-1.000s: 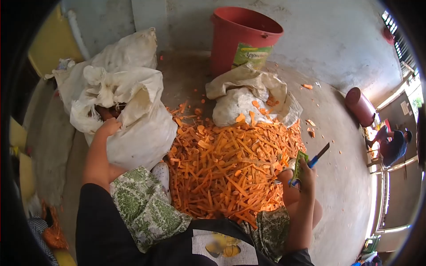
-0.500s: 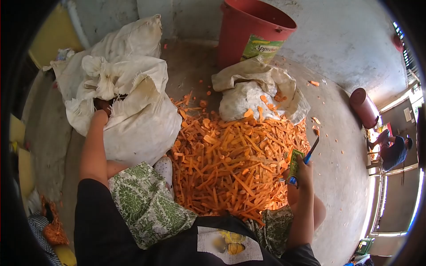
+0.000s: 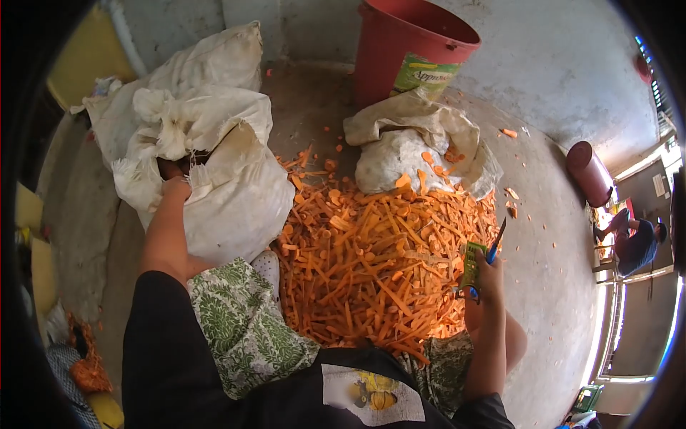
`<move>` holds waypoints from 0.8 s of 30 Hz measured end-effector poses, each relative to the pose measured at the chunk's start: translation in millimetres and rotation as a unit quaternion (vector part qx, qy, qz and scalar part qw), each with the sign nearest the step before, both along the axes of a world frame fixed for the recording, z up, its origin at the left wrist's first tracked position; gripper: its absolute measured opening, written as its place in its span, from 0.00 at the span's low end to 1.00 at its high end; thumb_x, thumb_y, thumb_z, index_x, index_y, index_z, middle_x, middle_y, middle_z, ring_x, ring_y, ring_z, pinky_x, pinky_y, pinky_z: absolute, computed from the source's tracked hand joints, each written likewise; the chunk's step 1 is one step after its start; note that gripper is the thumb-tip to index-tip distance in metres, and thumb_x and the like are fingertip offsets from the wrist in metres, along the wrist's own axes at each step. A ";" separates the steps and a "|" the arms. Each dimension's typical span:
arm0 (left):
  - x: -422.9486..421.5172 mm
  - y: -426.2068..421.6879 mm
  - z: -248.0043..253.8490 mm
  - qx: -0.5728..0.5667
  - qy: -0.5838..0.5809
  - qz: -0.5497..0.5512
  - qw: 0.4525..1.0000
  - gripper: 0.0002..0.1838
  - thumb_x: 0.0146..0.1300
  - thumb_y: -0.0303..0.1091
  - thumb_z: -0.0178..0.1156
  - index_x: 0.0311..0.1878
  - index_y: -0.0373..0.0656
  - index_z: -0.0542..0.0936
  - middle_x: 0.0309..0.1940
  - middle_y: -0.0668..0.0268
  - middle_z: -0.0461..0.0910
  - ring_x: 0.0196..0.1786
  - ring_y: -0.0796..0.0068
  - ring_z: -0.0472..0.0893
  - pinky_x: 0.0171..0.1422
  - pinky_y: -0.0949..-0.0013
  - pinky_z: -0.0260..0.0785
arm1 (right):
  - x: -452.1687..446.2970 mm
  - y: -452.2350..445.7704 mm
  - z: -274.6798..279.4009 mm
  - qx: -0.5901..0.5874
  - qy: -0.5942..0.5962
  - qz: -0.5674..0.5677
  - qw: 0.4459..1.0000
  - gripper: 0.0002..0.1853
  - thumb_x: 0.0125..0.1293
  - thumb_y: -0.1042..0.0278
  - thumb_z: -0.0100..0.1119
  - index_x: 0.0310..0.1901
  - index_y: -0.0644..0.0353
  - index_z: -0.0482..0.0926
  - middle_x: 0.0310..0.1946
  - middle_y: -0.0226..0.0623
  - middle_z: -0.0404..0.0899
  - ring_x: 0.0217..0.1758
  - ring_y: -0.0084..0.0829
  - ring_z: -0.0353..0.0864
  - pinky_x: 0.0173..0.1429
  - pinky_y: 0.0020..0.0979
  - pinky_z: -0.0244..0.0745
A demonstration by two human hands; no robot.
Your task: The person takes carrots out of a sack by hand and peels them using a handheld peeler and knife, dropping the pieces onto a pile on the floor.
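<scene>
My left hand (image 3: 174, 171) reaches into the torn opening of a white woven sack (image 3: 236, 207); its fingers are hidden inside, so I cannot tell what they touch. My right hand (image 3: 490, 277) is closed around a knife (image 3: 494, 247) with a blue handle and a dark blade pointing up. The same hand also holds a flat green tool (image 3: 471, 266) with a blue end, whose kind I cannot make out. Between my legs lies a large heap of orange carrot peelings and cut ends (image 3: 379, 264), just left of the right hand.
A second white sack (image 3: 400, 161), partly slumped, lies behind the heap. A red bucket (image 3: 400, 57) stands by the wall, and another full sack (image 3: 214, 57) leans at the back left. A reddish drum (image 3: 589, 175) and a seated person (image 3: 636, 247) are at the right.
My left forearm has shifted slightly right, with the hand deeper in the sack's opening. The right hand stays almost in place, the knife tilting slightly to the left.
</scene>
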State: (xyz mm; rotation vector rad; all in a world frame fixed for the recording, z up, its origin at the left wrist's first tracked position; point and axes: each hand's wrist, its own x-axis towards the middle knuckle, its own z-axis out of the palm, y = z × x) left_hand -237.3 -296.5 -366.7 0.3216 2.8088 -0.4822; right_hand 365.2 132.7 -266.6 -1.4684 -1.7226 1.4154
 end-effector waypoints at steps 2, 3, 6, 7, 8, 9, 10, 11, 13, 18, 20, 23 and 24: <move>-6.8 -1.8 5.3 -0.009 -0.010 -0.007 1.000 0.16 0.55 0.37 0.51 0.40 0.36 0.78 0.42 0.50 0.76 0.44 0.52 0.76 0.45 0.60 0.68 | 2.4 1.6 -2.7 0.014 -0.006 0.009 1.000 0.10 0.60 0.63 0.55 0.24 0.57 0.71 0.16 0.21 0.64 0.17 0.14 0.60 0.20 0.22 0.55; -14.5 -1.7 14.3 0.013 0.003 -0.029 0.999 0.17 0.55 0.39 0.52 0.41 0.37 0.78 0.42 0.51 0.76 0.44 0.53 0.76 0.45 0.61 0.69 | 1.5 1.2 -0.5 0.015 -0.005 0.009 1.000 0.10 0.60 0.63 0.55 0.24 0.57 0.71 0.16 0.21 0.64 0.17 0.14 0.60 0.20 0.22 0.55; 48.7 45.9 143.0 0.095 0.001 0.057 0.994 0.22 0.55 0.48 0.53 0.46 0.41 0.77 0.49 0.57 0.74 0.49 0.55 0.75 0.49 0.59 0.67 | 0.3 -2.3 6.9 0.020 -0.038 0.006 0.999 0.11 0.60 0.63 0.55 0.24 0.57 0.71 0.15 0.21 0.64 0.17 0.14 0.59 0.21 0.22 0.54; 51.8 41.9 160.0 0.164 0.045 0.035 0.985 0.22 0.55 0.48 0.54 0.46 0.41 0.76 0.48 0.59 0.75 0.48 0.58 0.75 0.47 0.60 0.68 | 1.5 -1.8 8.4 0.031 -0.045 0.015 0.998 0.11 0.60 0.63 0.55 0.24 0.57 0.71 0.16 0.21 0.64 0.17 0.14 0.60 0.21 0.22 0.55; 54.2 39.4 173.5 0.232 0.089 0.011 0.969 0.23 0.55 0.49 0.54 0.46 0.40 0.75 0.47 0.60 0.76 0.47 0.60 0.76 0.45 0.60 0.69 | 3.0 -1.4 9.8 0.042 -0.052 0.021 0.998 0.11 0.60 0.63 0.55 0.24 0.57 0.71 0.16 0.22 0.64 0.17 0.14 0.60 0.21 0.22 0.55; 65.8 39.3 192.9 0.232 0.090 0.010 0.969 0.23 0.55 0.49 0.54 0.46 0.40 0.75 0.47 0.60 0.76 0.47 0.60 0.76 0.45 0.60 0.69 | 6.9 1.3 6.9 0.041 -0.051 0.020 0.998 0.11 0.60 0.63 0.55 0.24 0.57 0.71 0.16 0.22 0.64 0.17 0.14 0.60 0.21 0.22 0.55; 86.5 42.9 214.2 0.415 0.033 0.038 0.908 0.23 0.56 0.49 0.54 0.47 0.40 0.74 0.46 0.61 0.76 0.46 0.63 0.76 0.43 0.63 0.69 | 12.1 5.7 0.5 0.060 -0.070 0.027 0.995 0.11 0.60 0.63 0.55 0.24 0.59 0.71 0.16 0.22 0.66 0.18 0.15 0.62 0.21 0.22 0.56; 105.2 48.3 226.7 0.582 -0.024 0.065 0.810 0.23 0.57 0.48 0.54 0.48 0.40 0.72 0.44 0.62 0.77 0.45 0.67 0.77 0.40 0.65 0.70 | 14.7 7.4 -2.0 0.080 -0.089 0.036 0.992 0.11 0.60 0.63 0.54 0.25 0.60 0.72 0.17 0.23 0.67 0.18 0.15 0.63 0.22 0.22 0.58; 131.4 59.9 239.5 0.713 -0.129 0.041 0.688 0.23 0.58 0.47 0.53 0.49 0.40 0.71 0.44 0.62 0.77 0.45 0.68 0.77 0.40 0.68 0.71 | 7.3 -4.3 11.9 0.061 -0.058 0.034 0.996 0.11 0.61 0.63 0.54 0.27 0.61 0.73 0.17 0.24 0.68 0.19 0.16 0.65 0.23 0.22 0.60; 179.1 126.0 231.5 0.826 -0.466 0.013 0.317 0.19 0.60 0.41 0.53 0.48 0.36 0.70 0.44 0.59 0.74 0.50 0.65 0.74 0.44 0.67 0.75 | 3.3 -24.2 31.2 0.025 -0.020 0.043 0.999 0.11 0.61 0.63 0.52 0.30 0.63 0.74 0.18 0.27 0.71 0.22 0.17 0.70 0.26 0.23 0.65; 200.2 152.2 216.0 0.786 -0.519 0.022 0.335 0.18 0.58 0.42 0.56 0.46 0.38 0.70 0.41 0.60 0.75 0.47 0.66 0.75 0.44 0.66 0.74 | 2.6 -28.5 27.0 0.030 -0.017 0.057 0.998 0.11 0.62 0.63 0.52 0.29 0.62 0.73 0.16 0.26 0.69 0.19 0.17 0.67 0.24 0.24 0.62; 257.9 186.3 218.9 0.770 -0.518 0.003 0.373 0.20 0.56 0.45 0.58 0.45 0.40 0.70 0.36 0.61 0.74 0.40 0.68 0.76 0.42 0.64 0.74 | 8.7 -20.8 7.2 0.023 0.013 0.063 0.998 0.13 0.61 0.60 0.53 0.24 0.59 0.70 0.13 0.22 0.63 0.17 0.16 0.60 0.21 0.24 0.55; 268.8 198.8 209.1 0.758 -0.539 0.043 0.364 0.21 0.57 0.48 0.55 0.46 0.41 0.69 0.37 0.61 0.74 0.40 0.68 0.76 0.40 0.64 0.74 | 8.8 -20.3 3.8 0.021 0.036 0.061 0.997 0.13 0.61 0.60 0.53 0.24 0.59 0.70 0.13 0.22 0.63 0.17 0.16 0.60 0.21 0.24 0.55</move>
